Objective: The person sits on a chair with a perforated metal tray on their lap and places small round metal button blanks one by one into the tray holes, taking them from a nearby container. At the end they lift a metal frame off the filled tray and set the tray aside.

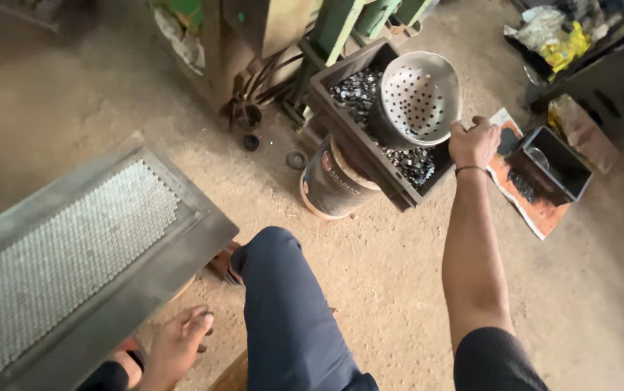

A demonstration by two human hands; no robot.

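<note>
Perforated bowl (419, 98) lies tilted in the dark crate (341, 108) of small metal pieces, its rim grasped by the right hand (473, 143). Left hand (178, 344) rests low beside the flat tray (94, 253), fingers loose and holding nothing; its wrist is cut off by the frame edge.

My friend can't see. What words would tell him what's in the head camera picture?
A person's right hand grips the rim of a perforated metal bowl in a dark crate of small metal pieces. The left hand rests beside a grey tray of tiny round parts, on a sandy floor.
</note>
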